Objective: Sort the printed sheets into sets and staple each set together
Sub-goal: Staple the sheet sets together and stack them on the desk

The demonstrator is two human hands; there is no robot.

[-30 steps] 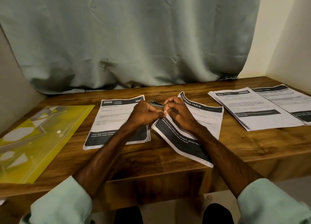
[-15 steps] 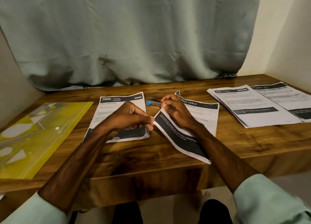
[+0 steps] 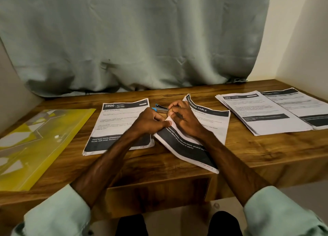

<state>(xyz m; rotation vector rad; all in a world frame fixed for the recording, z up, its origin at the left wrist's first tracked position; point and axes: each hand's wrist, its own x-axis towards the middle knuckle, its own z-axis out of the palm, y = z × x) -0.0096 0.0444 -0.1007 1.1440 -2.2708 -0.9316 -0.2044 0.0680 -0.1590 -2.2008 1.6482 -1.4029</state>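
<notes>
pinching the folded sheets, left hand meets curled right hand.

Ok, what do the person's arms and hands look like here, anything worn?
Both arms wear pale mint-green sleeves, left and right, pushed up so the forearms are bare. The left hand and right hand are bare too: no gloves, watch or rings visible.

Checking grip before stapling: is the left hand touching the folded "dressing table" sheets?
Touching: head view shows left hand thumb pressed on the folded white sheets.
</notes>
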